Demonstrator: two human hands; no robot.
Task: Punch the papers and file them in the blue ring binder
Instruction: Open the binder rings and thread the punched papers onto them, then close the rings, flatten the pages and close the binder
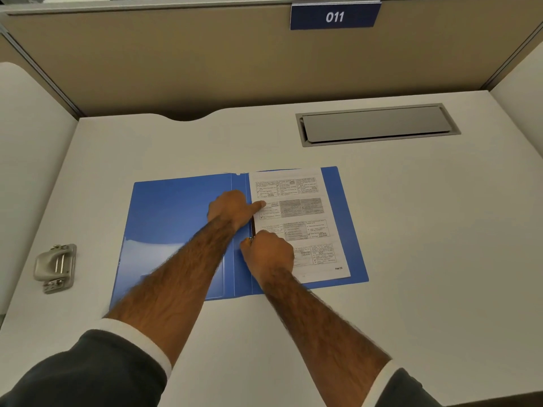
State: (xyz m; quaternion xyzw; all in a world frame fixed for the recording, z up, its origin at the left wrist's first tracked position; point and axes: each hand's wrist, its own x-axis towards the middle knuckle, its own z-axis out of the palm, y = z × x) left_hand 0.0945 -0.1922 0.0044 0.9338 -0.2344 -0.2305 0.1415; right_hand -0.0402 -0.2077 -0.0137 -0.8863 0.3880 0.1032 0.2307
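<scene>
Blue ring binder (176,218) open and flat in the middle of the white bench (411,230), spine pointing away from the person. Papers (302,218) on the right-hand cover, printed side up, filled with small tables of text, left edge against the spine, with a blue margin along the right and near sides. Left cover bare, with a clear pocket low down.

Both hands close together at the spine, not touching each other. Left hand (232,208) farther up, back upward, one digit stretched out and pressing the papers' left edge, the others curled under; impossible to tell whether anything is gripped there. Right hand (269,255) nearer, over the papers' lower left part, fingers curled, tips pinching a small shiny metal clip (250,239) at the spine.

Dark sleeves (88,374) with white cuffs, forearms bare.

Grey metal hole punch (55,268) near the bench's left edge, well apart from the binder. Grey hatch lid (376,124) sunk into the bench at far right. Beige partition (176,60) behind, with a blue sign (335,16) marked 011.
</scene>
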